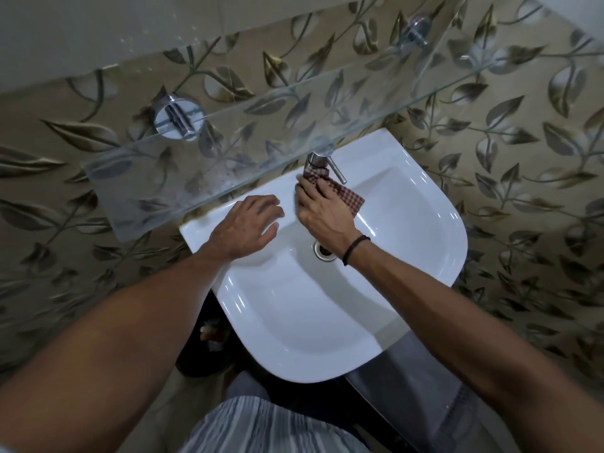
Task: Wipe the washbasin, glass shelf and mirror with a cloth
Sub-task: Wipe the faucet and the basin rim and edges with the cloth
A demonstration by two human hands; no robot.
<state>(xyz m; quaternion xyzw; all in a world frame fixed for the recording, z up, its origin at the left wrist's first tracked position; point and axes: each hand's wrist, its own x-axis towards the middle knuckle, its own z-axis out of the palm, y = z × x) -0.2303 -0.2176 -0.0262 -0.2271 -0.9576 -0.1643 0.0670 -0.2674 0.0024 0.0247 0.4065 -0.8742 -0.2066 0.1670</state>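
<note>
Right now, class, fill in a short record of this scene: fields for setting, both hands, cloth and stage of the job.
setting: white washbasin below a glass shelf, leaf-patterned wall
left hand: fingers spread, resting on the basin's back rim
right hand: grips the cloth against the tap
cloth: red-checked, bunched at the tap's base
stage: wiping around the tap

washbasin (294, 315) 1 | glass shelf (228, 152) 1 | cloth (351, 199) 1 | tap (318, 161) 1 | brackets (178, 116) (417, 30) 2
</note>
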